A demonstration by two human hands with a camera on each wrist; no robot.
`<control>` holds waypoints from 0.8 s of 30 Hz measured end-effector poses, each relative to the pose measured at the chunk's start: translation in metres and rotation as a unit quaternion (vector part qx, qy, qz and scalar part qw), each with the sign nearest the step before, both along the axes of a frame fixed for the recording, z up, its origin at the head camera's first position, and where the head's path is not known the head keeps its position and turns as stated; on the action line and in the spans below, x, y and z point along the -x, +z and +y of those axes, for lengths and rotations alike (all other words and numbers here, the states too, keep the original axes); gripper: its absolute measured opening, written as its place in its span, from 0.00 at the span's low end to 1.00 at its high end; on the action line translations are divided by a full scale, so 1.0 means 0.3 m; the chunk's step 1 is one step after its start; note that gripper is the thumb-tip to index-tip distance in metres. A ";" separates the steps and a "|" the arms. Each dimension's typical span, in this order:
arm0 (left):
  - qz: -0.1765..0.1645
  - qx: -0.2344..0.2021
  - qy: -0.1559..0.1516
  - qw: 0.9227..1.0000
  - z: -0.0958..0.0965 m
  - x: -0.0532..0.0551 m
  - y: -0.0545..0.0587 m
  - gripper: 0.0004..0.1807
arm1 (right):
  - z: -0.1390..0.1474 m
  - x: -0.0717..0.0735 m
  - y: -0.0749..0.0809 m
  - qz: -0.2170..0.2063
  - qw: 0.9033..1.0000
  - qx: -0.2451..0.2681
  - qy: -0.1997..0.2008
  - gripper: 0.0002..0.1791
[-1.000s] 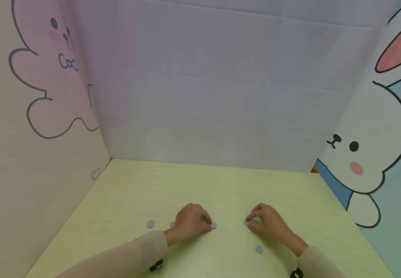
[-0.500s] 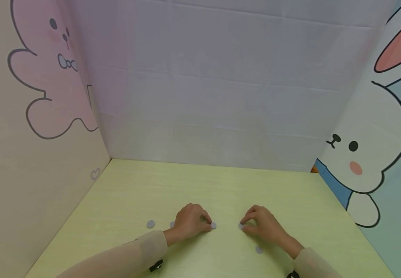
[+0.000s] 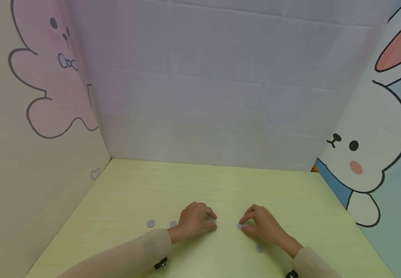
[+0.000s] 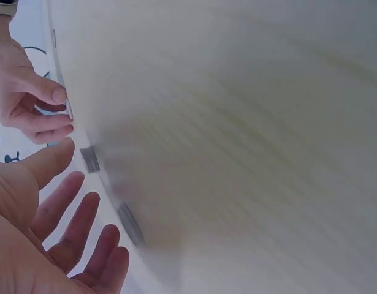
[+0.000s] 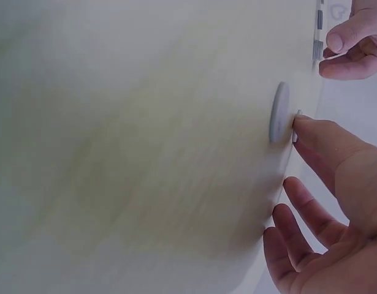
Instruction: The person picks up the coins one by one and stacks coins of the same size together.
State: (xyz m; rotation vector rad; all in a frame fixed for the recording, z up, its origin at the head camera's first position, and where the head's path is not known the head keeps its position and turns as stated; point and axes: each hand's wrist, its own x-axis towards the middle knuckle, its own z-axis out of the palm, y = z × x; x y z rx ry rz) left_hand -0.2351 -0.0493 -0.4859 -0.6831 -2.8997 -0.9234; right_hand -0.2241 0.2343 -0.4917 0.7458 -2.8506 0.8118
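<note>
Small grey round discs lie in a rough row on the yellow tabletop. My left hand, with bent fingers, has thumb and fingertips at either side of one grey disc, mostly hidden in the head view. To the right, my right hand pinches another grey disc between thumb and finger; its edge shows at the thumb tip in the right wrist view. A third disc lies nearer the body, below the right hand. Beside the left wrist is a disc, partly covered; farther left lies one more disc.
A pale cloth wall stands behind the table. The left wall carries a pink cartoon figure, the right wall a white rabbit. Dark wrist devices show under the sleeves.
My right hand has moved left and slightly nearer the body with its disc, then almost stopped. My left hand has shifted a little right, its fingertips now around the disc that was in front of them.
</note>
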 end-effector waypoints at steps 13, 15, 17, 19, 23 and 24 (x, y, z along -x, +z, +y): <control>0.001 0.008 -0.003 1.000 0.149 0.000 -0.012 0.11 | 0.014 0.009 -0.006 -0.019 0.999 0.043 0.023 0.06; 0.009 0.010 -0.004 1.000 0.165 -0.003 -0.022 0.11 | 0.016 0.010 -0.007 -0.021 0.998 0.048 0.025 0.06; 0.019 0.014 -0.003 1.000 0.180 -0.005 -0.031 0.10 | 0.021 0.012 -0.009 -0.017 0.998 0.048 0.028 0.06; 0.033 0.017 -0.002 0.999 0.193 -0.006 -0.035 0.10 | 0.025 0.014 -0.013 -0.011 0.998 0.046 0.029 0.06; 0.043 0.021 0.003 0.999 0.219 -0.007 -0.039 0.10 | 0.032 0.015 -0.019 -0.008 0.999 0.046 0.027 0.06; 0.044 0.023 0.005 0.999 0.225 -0.007 -0.040 0.10 | 0.032 0.015 -0.020 -0.010 0.998 0.047 0.027 0.06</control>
